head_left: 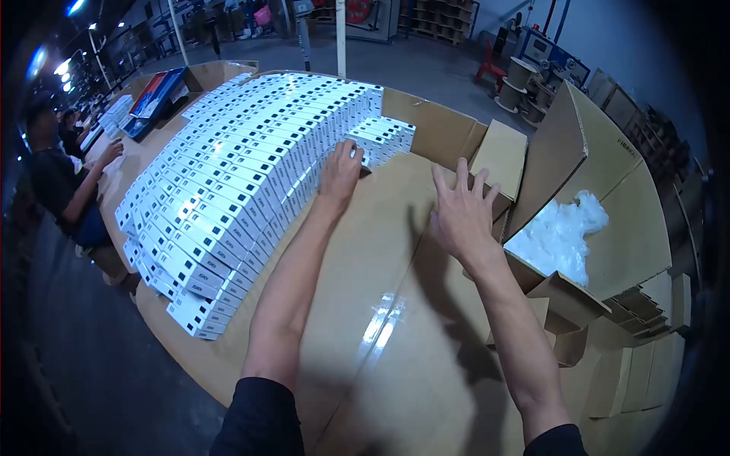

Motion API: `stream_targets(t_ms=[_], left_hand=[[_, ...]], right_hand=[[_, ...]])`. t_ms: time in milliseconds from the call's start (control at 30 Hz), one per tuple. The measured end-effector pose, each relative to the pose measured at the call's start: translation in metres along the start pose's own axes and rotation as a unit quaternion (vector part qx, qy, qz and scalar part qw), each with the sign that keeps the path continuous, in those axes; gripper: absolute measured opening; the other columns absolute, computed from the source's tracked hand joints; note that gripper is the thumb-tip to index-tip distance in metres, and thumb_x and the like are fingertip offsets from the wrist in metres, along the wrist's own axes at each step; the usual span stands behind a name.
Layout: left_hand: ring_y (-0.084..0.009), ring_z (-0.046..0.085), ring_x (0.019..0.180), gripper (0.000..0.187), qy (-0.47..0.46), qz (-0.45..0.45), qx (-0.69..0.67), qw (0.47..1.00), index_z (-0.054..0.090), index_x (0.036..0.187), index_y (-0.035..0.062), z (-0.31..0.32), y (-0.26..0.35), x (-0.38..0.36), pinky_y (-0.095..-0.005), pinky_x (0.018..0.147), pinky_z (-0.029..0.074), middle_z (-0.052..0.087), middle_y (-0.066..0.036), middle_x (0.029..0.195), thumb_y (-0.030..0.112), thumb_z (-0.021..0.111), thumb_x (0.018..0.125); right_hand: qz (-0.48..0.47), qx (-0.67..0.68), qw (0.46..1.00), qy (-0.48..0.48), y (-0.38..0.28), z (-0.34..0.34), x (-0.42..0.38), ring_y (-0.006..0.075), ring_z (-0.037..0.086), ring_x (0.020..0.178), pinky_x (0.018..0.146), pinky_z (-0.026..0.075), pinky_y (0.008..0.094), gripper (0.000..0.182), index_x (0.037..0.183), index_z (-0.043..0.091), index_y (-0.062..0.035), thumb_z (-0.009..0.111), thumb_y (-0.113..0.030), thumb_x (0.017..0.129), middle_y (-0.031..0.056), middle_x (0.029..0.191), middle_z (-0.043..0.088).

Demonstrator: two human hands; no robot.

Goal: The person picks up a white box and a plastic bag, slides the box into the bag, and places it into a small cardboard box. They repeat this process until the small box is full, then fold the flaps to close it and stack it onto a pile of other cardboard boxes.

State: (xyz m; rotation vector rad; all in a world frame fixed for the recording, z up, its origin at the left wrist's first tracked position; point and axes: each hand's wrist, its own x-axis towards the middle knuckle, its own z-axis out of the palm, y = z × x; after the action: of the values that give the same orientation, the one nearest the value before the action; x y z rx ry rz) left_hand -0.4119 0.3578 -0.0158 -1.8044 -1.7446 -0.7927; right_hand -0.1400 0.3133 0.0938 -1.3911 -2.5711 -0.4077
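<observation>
Many small white boxes (236,167) with dark square marks stand in stacked rows on the cardboard-covered table (380,251). My left hand (342,169) reaches to the right side of these rows, at the near end of a smaller group of white boxes (384,137). Its fingers are bent against a box there, and the fingertips are partly hidden. Over the table, right of that group, my right hand (464,209) is held with its fingers spread and nothing in them.
An open carton (631,220) holding clear plastic bags (559,235) stands at the right, with smaller cartons (559,334) beside it. Cardboard walls (433,129) edge the far side. Another person (65,175) sits at the left, near a blue tray (156,106).
</observation>
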Motion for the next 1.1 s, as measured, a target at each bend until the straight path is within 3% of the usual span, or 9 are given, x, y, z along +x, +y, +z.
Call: stream_targets(t_ms=[300, 367, 433, 467, 567, 833, 867, 900, 1100], left_hand=[[-0.0373, 0.06, 0.11, 0.032, 0.098, 0.01, -0.17, 0.981, 0.058, 0.104, 0.0014, -0.081, 0.047, -0.026, -0.0478, 0.095, 0.049, 0.06, -0.015, 0.113, -0.011, 0.068, 0.076], [-0.0377, 0.06, 0.11, 0.033, 0.103, 0.023, -0.195, 0.975, 0.058, 0.103, 0.0012, -0.11, 0.066, -0.032, -0.0469, 0.095, 0.05, 0.061, -0.015, 0.112, -0.011, 0.069, 0.075], [-0.0374, 0.06, 0.111, 0.036, 0.125, 0.052, -0.191, 0.972, 0.059, 0.101, 0.0025, -0.139, 0.087, -0.034, -0.0474, 0.096, 0.05, 0.062, -0.014, 0.111, -0.008, 0.075, 0.071], [-0.0369, 0.059, 0.111, 0.036, 0.133, 0.068, -0.197, 0.969, 0.059, 0.102, 0.0027, -0.152, 0.098, -0.036, -0.0478, 0.095, 0.05, 0.061, -0.014, 0.111, -0.007, 0.075, 0.071], [-0.0354, 0.06, 0.11, 0.034, 0.16, 0.114, -0.216, 0.956, 0.06, 0.097, 0.0036, -0.18, 0.134, -0.042, -0.0477, 0.095, 0.05, 0.061, -0.013, 0.111, -0.005, 0.078, 0.07], [-0.0319, 0.066, 0.097, 0.024, 0.003, 0.18, -0.45, 0.875, 0.062, 0.102, 0.0018, -0.223, 0.243, -0.011, -0.0398, 0.082, 0.054, 0.062, -0.015, 0.103, 0.007, 0.079, 0.086], [-0.0293, 0.067, 0.09, 0.016, -0.014, 0.166, -0.443, 0.881, 0.063, 0.101, -0.0001, -0.214, 0.261, 0.002, -0.0386, 0.079, 0.055, 0.064, -0.016, 0.099, 0.008, 0.073, 0.092], [-0.0279, 0.068, 0.087, 0.016, -0.096, 0.098, -0.484, 0.864, 0.064, 0.099, -0.0027, -0.203, 0.282, 0.017, -0.0379, 0.077, 0.055, 0.066, -0.016, 0.095, 0.008, 0.072, 0.091], [-0.0363, 0.073, 0.087, 0.02, -0.25, 0.154, -0.362, 0.885, 0.072, 0.099, -0.0044, -0.038, 0.362, 0.106, -0.0433, 0.079, 0.057, 0.075, -0.022, 0.095, 0.012, 0.075, 0.089]], right_hand=[[-0.005, 0.06, 0.995, 0.084, 0.001, -0.006, -0.016, 0.0559, 0.023, 0.149, 0.112, 0.024, 0.079, 0.077, 0.151, 0.046, -0.0109, 0.077, -0.025, 0.082, 0.0309, 0.163, 0.025], [-0.02, 0.196, 0.978, 0.072, -0.008, -0.028, -0.03, 0.0508, 0.029, 0.15, 0.12, 0.026, 0.0659, 0.069, 0.15, 0.046, -0.0079, 0.073, -0.026, 0.089, 0.0345, 0.156, 0.034], [-0.03, 0.43, 0.902, 0.023, -0.013, -0.039, -0.037, 0.0495, 0.034, 0.148, 0.122, 0.029, 0.0583, 0.066, 0.15, 0.045, -0.007, 0.07, -0.026, 0.093, 0.0368, 0.15, 0.042], [-0.039, 0.49, 0.869, 0.064, -0.016, -0.044, -0.043, 0.0351, 0.06, 0.127, 0.11, 0.046, 0.0431, 0.055, 0.149, 0.047, -0.0074, 0.066, -0.02, 0.098, 0.0267, 0.136, 0.058], [0.026, 0.774, 0.632, -0.021, -0.01, -0.058, -0.06, 0.0147, 0.063, 0.102, 0.082, 0.054, 0.0273, 0.043, 0.144, 0.055, -0.01, 0.063, -0.015, 0.103, 0.0097, 0.122, 0.063], [0.001, 0.69, 0.723, 0.008, 0.121, -0.102, -0.147, 0.0116, 0.067, 0.096, 0.068, 0.065, 0.0277, 0.018, 0.11, 0.073, -0.0031, 0.057, -0.004, 0.102, 0.0037, 0.105, 0.069], [0.117, 0.699, 0.705, 0.033, 0.134, -0.11, -0.16, 0.0115, 0.066, 0.092, 0.069, 0.061, 0.027, 0.019, 0.108, 0.074, -0.0019, 0.057, 0.0, 0.099, 0.0048, 0.103, 0.07], [0.082, 0.528, 0.836, 0.126, 0.167, -0.103, -0.168, 0.0133, 0.065, 0.087, 0.074, 0.055, 0.029, 0.02, 0.105, 0.075, -0.0004, 0.057, 0.001, 0.096, 0.0079, 0.103, 0.07], [0.17, 0.334, 0.9, 0.224, 0.257, -0.102, -0.165, 0.0271, 0.067, 0.103, 0.093, 0.053, 0.0374, 0.03, 0.116, 0.076, -0.005, 0.057, 0.001, 0.093, 0.0172, 0.118, 0.064]])
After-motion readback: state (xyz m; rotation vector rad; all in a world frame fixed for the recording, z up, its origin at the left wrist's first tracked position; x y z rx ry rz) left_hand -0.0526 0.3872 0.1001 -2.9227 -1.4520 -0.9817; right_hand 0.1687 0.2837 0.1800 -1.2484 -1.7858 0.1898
